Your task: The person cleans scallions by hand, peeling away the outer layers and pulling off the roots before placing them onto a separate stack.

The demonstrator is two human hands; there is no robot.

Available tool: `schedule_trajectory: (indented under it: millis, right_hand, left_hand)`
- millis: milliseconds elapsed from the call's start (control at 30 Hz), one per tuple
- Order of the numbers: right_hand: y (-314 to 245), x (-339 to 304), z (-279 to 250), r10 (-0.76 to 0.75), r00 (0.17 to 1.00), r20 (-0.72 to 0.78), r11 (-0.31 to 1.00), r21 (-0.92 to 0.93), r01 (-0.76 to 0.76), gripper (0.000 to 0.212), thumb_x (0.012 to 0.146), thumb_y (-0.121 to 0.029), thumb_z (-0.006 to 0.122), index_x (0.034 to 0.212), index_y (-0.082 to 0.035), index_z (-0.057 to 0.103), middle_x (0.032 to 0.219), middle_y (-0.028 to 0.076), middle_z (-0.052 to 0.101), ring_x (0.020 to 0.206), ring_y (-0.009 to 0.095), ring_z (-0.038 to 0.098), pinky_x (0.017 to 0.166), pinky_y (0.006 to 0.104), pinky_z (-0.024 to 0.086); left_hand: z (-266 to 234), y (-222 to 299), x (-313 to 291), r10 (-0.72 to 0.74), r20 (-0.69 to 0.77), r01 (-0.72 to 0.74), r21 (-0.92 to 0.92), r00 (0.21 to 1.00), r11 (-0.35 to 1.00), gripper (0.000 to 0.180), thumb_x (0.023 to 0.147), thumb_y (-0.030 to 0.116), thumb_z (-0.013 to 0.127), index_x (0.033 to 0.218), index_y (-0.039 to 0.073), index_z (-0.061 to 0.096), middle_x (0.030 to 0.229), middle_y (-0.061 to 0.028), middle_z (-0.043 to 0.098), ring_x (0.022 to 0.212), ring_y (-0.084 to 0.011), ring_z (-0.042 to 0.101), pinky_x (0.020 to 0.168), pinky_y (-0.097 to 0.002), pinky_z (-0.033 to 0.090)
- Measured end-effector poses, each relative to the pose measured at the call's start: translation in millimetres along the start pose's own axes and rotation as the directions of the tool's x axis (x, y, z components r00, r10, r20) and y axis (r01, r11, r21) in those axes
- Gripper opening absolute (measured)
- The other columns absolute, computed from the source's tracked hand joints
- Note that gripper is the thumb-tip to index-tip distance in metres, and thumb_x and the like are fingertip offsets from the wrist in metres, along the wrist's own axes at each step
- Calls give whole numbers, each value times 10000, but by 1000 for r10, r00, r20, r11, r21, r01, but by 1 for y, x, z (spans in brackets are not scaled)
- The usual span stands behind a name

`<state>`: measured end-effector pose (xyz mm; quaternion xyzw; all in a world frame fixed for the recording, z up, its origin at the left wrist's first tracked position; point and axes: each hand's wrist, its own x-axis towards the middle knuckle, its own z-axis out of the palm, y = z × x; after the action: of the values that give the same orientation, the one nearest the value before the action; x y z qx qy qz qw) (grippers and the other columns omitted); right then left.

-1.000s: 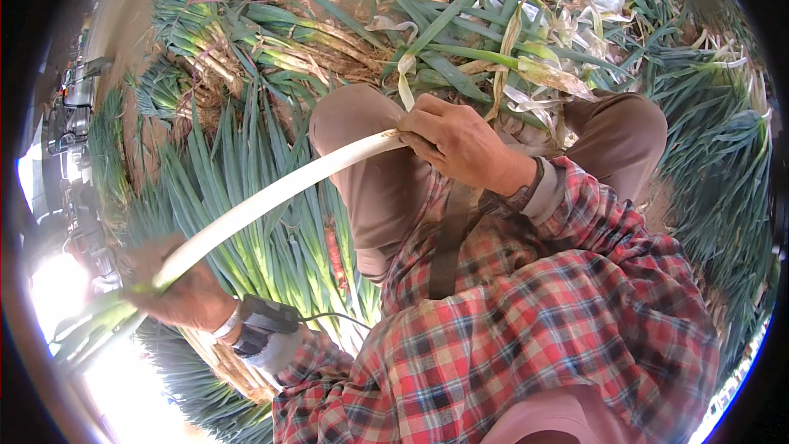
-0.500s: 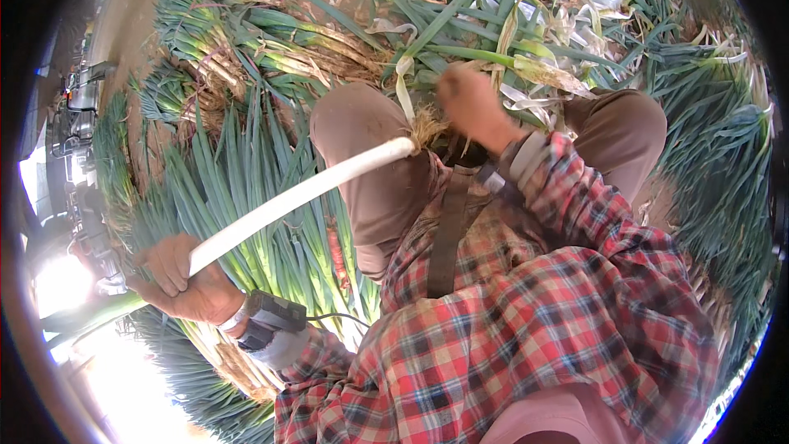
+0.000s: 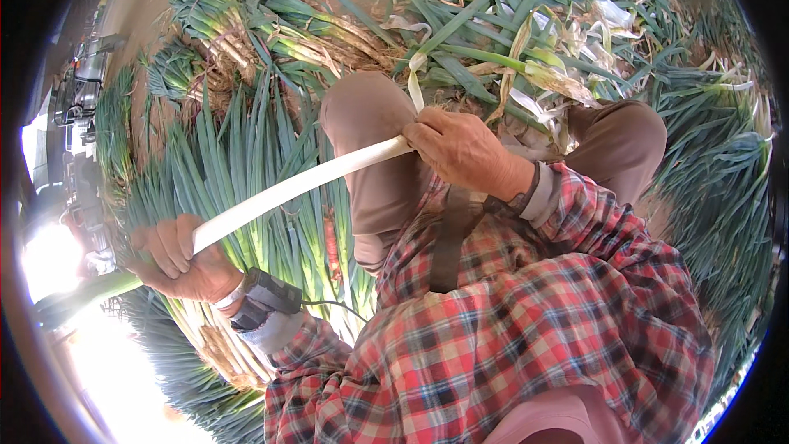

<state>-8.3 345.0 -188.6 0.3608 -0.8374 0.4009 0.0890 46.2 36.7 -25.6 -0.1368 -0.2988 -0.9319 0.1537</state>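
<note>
A long green onion (image 3: 300, 187) with a smooth white shank slants across my left knee. My left hand (image 3: 196, 265) is closed round it at the lower left, where the white part gives way to green leaves. At the other end my right hand (image 3: 470, 150) pinches the root end, and the fingers hide the roots. A limp pale strip of leaf (image 3: 415, 86) shows just beyond those fingertips. Under the shank, on my left, many whole green onions (image 3: 226, 160) lie in a heap with their leaves pointing away from me.
Bundled green onions with roots (image 3: 218, 12) lie at the far left. Stripped leaves and papery skins (image 3: 526, 29) cover the ground ahead. Another big pile of green onions (image 3: 715, 189) lines the right side, and more (image 3: 193, 378) lie at the lower left. A wire runs from my left wrist device (image 3: 267, 300).
My right hand has come back to the onion's root end and closed on it, covering the roots that showed before. My left hand keeps its grip.
</note>
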Motion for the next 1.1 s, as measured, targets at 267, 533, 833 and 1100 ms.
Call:
schedule_trajectory:
  millis: [267,533,833,1100]
  right_hand:
    - [48,-14,17,396,910,128,918,-48,-393,116,826,-31,574,940,-15,569,920,139,570,799,347,596,682,414,481]
    - [-6,2,-12,131,988,79,934,324,-149,284,805,-32,677,1086,-49,637,965,110,599,855,297,606,750,365,492]
    - [26,-9,6,214,976,35,956,196,-217,99,826,0,590,924,-14,589,882,139,567,813,345,576,711,395,466]
    - [18,-5,-19,94,995,-38,965,249,-82,150,820,-72,610,964,-51,570,939,138,555,850,346,583,724,459,480]
  left_hand:
    - [4,-1,-4,51,52,-52,30,997,998,199,964,198,445,797,97,486,428,45,330,395,-71,324,470,-239,305]
    - [0,2,-5,71,90,-77,63,993,995,249,965,256,426,746,137,424,416,55,342,371,-64,321,457,-223,319]
    - [1,3,-6,40,209,-48,35,977,998,245,910,245,524,711,168,403,410,74,348,337,-31,307,387,-184,297]
    - [-3,7,-7,33,226,-42,37,974,998,248,868,193,591,724,172,390,429,85,334,342,-28,317,393,-185,314]
